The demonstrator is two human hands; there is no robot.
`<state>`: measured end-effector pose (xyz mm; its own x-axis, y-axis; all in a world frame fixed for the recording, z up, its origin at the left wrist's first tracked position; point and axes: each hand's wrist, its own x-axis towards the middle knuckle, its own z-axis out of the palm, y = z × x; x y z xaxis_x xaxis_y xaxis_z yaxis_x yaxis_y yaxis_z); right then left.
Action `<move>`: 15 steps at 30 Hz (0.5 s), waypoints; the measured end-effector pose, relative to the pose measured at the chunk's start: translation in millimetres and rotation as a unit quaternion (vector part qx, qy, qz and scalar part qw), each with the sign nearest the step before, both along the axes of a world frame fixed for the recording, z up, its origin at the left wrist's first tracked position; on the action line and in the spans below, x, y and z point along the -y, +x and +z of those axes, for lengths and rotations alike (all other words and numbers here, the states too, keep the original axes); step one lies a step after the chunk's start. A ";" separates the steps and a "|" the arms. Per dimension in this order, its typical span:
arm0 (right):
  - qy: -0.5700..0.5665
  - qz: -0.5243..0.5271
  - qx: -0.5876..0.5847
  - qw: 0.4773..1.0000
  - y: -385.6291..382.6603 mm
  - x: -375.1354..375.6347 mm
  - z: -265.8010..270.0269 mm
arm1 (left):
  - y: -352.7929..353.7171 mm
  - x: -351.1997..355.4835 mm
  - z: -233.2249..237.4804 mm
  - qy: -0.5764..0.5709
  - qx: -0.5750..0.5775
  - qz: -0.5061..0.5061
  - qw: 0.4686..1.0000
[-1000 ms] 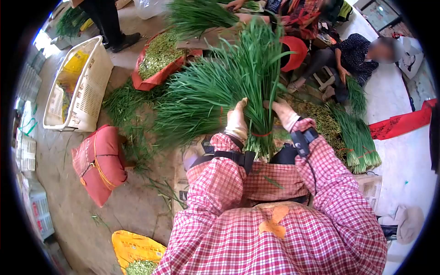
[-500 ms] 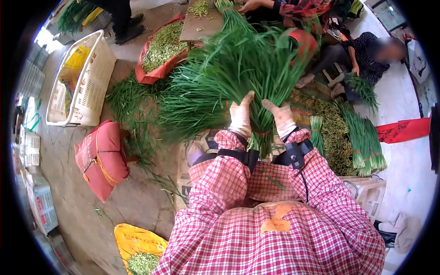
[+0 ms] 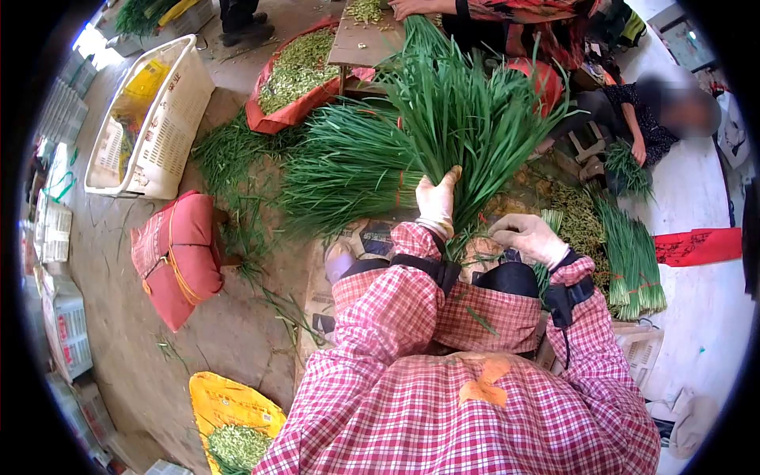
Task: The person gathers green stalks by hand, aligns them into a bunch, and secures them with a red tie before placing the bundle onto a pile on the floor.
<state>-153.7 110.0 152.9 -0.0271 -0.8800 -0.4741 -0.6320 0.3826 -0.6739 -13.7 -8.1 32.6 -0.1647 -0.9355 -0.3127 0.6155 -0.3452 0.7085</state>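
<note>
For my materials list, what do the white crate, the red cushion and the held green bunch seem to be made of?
White crate: probably smooth plastic, from its moulded slots.
Red cushion: likely matt cloth, from its soft, bulging shape.
Green bunch: smooth-looking leaves, shown by long, bending blades.

2 checked sleeves point(image 3: 384, 317) are looking like matt cloth, the white crate point(image 3: 178, 127) is showing smooth plastic, the green leaves point(image 3: 475, 115) are looking kinda glossy (slight sheen, tbh), and the floor point(image 3: 115, 317) is looking matt.
</note>
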 end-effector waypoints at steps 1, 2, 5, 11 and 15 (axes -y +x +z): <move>-0.038 -0.006 0.018 0.999 8.9 4.4 14.4 | -2.0 -0.5 -2.3 -0.004 0.002 0.001 1.000; -0.076 -0.014 0.036 0.996 17.0 12.3 29.4 | -3.4 -1.4 -2.7 -0.007 0.005 0.001 1.000; -0.153 -0.050 0.094 0.983 33.9 40.8 65.3 | -5.3 -3.1 -7.1 -0.002 0.004 -0.010 1.000; -0.437 0.140 -0.289 0.840 56.0 116.8 91.8 | -14.8 -4.0 -16.3 -0.036 0.058 0.006 0.998; -0.426 0.147 -0.447 0.772 73.2 158.0 95.6 | -13.2 -6.6 -9.0 -0.072 0.087 0.002 0.994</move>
<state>-80.5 -48.0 248.5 0.2528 -0.8928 0.3729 -0.9656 -0.2084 0.1555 -26.9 -1.5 23.7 -0.1166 -0.9732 -0.1982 0.4812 -0.2299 0.8460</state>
